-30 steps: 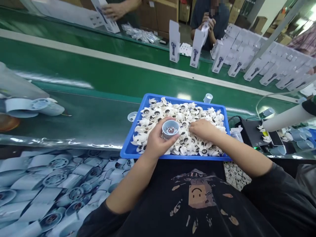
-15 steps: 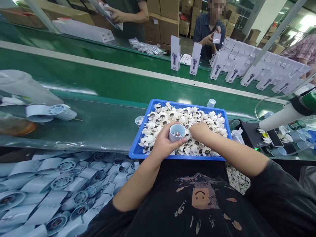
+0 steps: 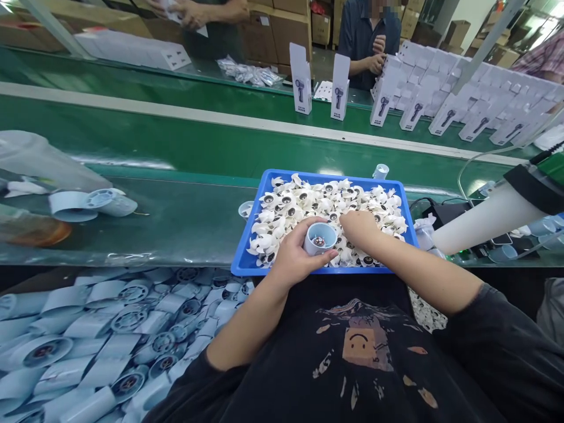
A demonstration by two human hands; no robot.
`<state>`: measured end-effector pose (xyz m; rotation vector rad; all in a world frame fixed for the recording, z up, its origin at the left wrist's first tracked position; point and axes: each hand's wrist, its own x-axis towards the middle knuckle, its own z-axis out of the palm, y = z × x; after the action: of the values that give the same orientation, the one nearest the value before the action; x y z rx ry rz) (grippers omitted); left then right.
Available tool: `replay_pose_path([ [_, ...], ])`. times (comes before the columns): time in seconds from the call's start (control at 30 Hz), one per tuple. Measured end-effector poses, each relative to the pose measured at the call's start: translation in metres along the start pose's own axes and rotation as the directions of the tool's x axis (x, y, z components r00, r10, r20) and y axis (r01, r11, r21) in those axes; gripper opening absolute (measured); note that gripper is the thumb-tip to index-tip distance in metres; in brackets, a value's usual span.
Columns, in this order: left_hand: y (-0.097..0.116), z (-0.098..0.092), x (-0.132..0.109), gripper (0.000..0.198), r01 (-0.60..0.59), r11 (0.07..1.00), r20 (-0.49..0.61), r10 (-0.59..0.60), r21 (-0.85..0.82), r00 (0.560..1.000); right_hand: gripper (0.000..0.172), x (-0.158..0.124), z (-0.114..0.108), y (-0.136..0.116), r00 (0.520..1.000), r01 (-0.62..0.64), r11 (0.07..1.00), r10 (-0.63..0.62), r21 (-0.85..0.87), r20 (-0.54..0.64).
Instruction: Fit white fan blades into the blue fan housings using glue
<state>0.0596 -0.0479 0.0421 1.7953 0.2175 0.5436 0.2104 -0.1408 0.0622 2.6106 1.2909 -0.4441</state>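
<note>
My left hand (image 3: 295,255) grips a small light blue cylindrical housing (image 3: 320,238), open end up, with a dark motor part inside. It hovers over the near edge of a blue tray (image 3: 247,263) heaped with white fan impellers (image 3: 304,202). My right hand (image 3: 360,226) rests palm down on the pile just right of the housing, fingers curled among the impellers; whether it pinches one is hidden.
A bin of light blue housings (image 3: 110,329) lies at lower left. Loose housings (image 3: 94,202) and a plastic bag (image 3: 39,158) sit on the green conveyor (image 3: 189,147). White product boxes (image 3: 440,100) line the far side, where other people work. A white cylinder tool (image 3: 489,214) and black device (image 3: 445,214) stand right.
The view shifted slightly. My left hand and the housing drew a little nearer the tray's near edge; my right hand moved closer to the housing, still on the pile.
</note>
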Motion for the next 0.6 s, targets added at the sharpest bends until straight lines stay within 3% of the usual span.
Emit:
replay_pose_path([
  [0.1,0.004,-0.001,-0.002,0.048,-0.063,0.997,0.013,0.063,0.036,0.998,0.017,-0.015,-0.008,0.007,0.987,-0.048,0.965,0.085,0.257,-0.135],
  [0.17,0.005,-0.003,-0.005,0.049,-0.073,0.992,0.019,0.071,0.104,0.997,0.021,-0.030,-0.013,0.016,0.975,0.008,0.889,0.095,0.457,-0.202],
  [0.3,0.008,-0.001,-0.009,0.056,-0.096,0.973,0.057,0.086,0.212,0.995,0.035,-0.057,-0.012,0.033,0.976,0.186,0.594,-0.019,0.783,-0.218],
  [0.47,0.013,0.009,-0.007,0.050,-0.238,0.921,0.098,0.218,0.307,0.971,0.048,-0.077,-0.004,0.033,0.959,0.281,0.267,-0.120,0.922,-0.257],
  [0.53,0.016,0.012,-0.006,0.043,-0.310,0.884,0.118,0.287,0.350,0.951,0.036,-0.085,-0.007,0.028,0.930,0.367,0.301,-0.138,0.880,-0.340],
  [0.6,0.019,0.013,-0.005,0.035,-0.369,0.839,0.137,0.343,0.401,0.929,0.021,-0.094,-0.013,0.023,0.857,0.507,0.471,-0.192,0.722,-0.477],
])
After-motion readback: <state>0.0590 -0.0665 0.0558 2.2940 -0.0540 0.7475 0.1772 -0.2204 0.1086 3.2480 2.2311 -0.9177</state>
